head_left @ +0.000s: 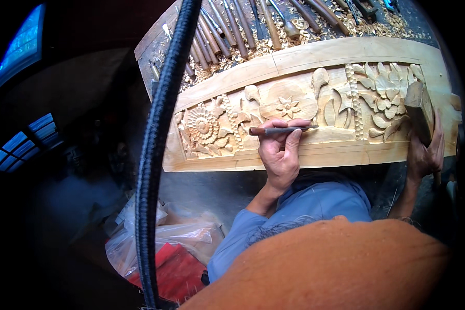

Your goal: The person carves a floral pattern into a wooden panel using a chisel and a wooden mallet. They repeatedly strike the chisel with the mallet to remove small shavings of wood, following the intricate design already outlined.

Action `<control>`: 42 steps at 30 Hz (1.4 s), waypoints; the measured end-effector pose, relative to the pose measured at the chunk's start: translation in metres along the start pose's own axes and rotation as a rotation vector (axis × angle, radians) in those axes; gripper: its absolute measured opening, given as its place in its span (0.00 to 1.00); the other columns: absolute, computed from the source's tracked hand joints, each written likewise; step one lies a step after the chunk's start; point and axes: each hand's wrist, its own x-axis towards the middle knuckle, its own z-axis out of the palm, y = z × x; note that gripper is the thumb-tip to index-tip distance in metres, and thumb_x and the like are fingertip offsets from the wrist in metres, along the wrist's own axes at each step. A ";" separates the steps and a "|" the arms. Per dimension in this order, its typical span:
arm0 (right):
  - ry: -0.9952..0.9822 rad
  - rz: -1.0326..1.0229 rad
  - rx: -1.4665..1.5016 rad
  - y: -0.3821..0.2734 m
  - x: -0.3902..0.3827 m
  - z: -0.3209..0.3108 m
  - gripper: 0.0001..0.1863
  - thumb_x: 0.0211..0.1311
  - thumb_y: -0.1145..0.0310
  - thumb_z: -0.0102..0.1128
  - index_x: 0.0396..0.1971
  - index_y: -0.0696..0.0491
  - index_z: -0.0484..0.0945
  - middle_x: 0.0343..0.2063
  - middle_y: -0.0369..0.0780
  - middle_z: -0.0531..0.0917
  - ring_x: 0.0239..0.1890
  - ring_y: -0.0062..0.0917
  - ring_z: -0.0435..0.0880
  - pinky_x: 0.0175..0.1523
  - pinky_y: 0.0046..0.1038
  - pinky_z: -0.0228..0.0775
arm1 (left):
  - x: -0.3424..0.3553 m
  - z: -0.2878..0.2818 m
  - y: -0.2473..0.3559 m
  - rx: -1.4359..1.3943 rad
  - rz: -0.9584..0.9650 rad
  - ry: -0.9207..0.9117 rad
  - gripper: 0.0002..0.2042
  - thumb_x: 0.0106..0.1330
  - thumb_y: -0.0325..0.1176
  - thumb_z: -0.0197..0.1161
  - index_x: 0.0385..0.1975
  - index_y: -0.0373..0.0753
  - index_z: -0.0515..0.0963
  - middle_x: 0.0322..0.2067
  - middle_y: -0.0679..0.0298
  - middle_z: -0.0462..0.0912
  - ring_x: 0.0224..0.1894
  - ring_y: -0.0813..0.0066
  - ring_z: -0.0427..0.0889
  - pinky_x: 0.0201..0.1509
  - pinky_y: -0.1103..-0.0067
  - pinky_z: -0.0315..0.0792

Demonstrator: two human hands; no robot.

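Two hands: I see both at the carved panel [315, 155].
Left hand [280, 152]: fingers curled around a chisel [281, 130], blade pointing toward 3 o'clock along the relief.
Right hand [424, 152]: fingers wrapped on a wooden mallet [417, 111], at 3 o'clock of the chisel.
Spare chisels [232, 28]: 12 o'clock, among shavings.

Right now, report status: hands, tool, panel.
Left hand fingers shut on chisel, tip on carved wood panel. Right hand grips wooden mallet at panel's right end. Black hose hangs across left end.
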 end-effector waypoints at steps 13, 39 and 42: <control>-0.002 -0.016 -0.023 -0.002 0.001 -0.001 0.35 0.57 0.72 0.83 0.68 0.48 0.82 0.60 0.37 0.91 0.57 0.36 0.92 0.61 0.35 0.84 | 0.009 -0.006 0.004 0.151 0.045 -0.150 0.11 0.80 0.14 0.55 0.54 0.34 0.66 0.50 0.48 0.89 0.54 0.65 0.90 0.63 0.72 0.83; 0.053 -0.459 0.819 -0.143 0.105 -0.066 0.39 0.52 0.74 0.85 0.68 0.54 0.82 0.60 0.45 0.90 0.62 0.42 0.90 0.65 0.37 0.85 | 0.023 0.012 0.028 0.816 0.506 -0.297 0.15 0.72 0.12 0.59 0.53 0.31 0.67 0.35 0.50 0.85 0.36 0.49 0.91 0.38 0.62 0.83; 0.094 -0.571 0.746 -0.160 0.110 -0.073 0.39 0.51 0.74 0.83 0.68 0.50 0.83 0.60 0.45 0.89 0.60 0.40 0.91 0.64 0.38 0.86 | 0.018 0.015 0.027 0.877 0.534 -0.276 0.16 0.71 0.15 0.61 0.55 0.31 0.70 0.33 0.46 0.85 0.33 0.41 0.88 0.36 0.57 0.80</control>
